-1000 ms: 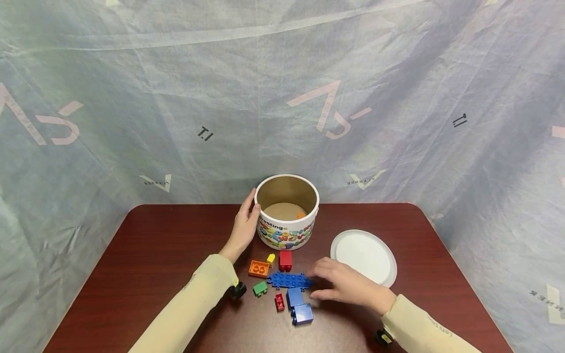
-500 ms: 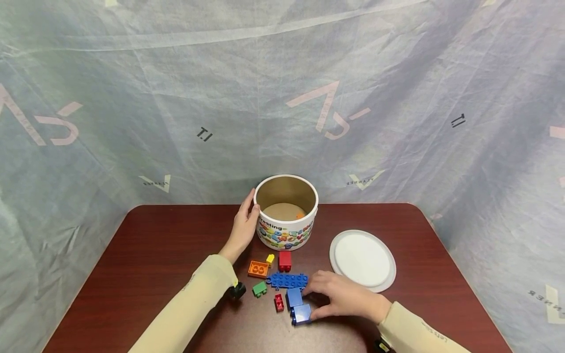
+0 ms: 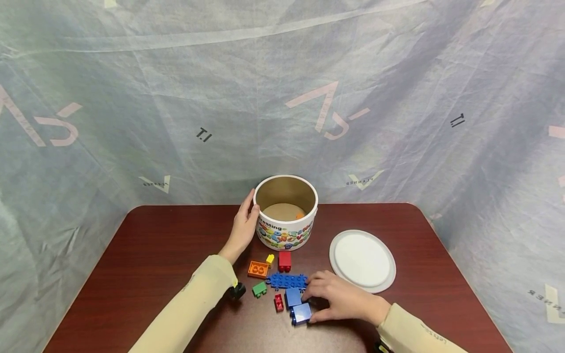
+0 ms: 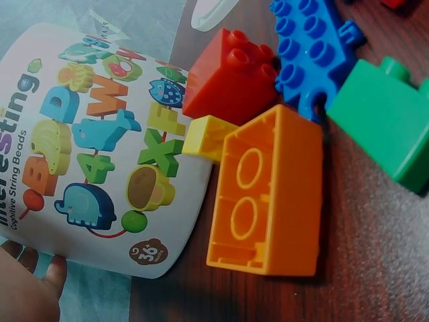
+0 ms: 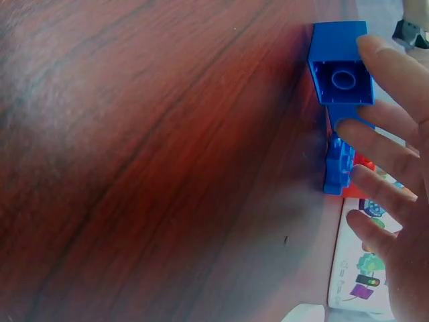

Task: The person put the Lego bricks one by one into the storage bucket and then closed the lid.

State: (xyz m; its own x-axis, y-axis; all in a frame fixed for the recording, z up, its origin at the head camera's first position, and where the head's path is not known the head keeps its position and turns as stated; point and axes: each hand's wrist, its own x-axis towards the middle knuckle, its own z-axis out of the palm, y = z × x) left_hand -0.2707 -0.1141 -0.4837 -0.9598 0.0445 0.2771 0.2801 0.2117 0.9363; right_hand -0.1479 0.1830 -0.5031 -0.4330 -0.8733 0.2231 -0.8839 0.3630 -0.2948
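Note:
My left hand [image 3: 243, 226] rests against the left side of a white bucket [image 3: 269, 234] with printed letters, fingers extended along its wall. The right hand [image 3: 346, 298] is beside two blue bricks, its thumb at the edge of the nearer blue brick [image 3: 302, 314]. Its fingers are spread by the farther blue brick [image 3: 293, 297] and the blue studded plate [image 3: 287, 281]. In the right wrist view, the nearer blue brick [image 5: 338, 41] shows its hollow underside, and the thumb tip overlaps its corner. Whether the thumb presses on it I cannot tell.
Around the plate lie an orange brick [image 3: 258, 269], a yellow brick [image 3: 270, 259], a red brick [image 3: 284, 261], a green brick [image 3: 259, 289] and a small red brick [image 3: 279, 303]. A white lid [image 3: 364, 260] lies at right. A small orange piece [image 3: 300, 215] is inside the bucket.
My right hand has come nearer along the table, from beside the blue plate to the two blue bricks. The left hand stays against the bucket.

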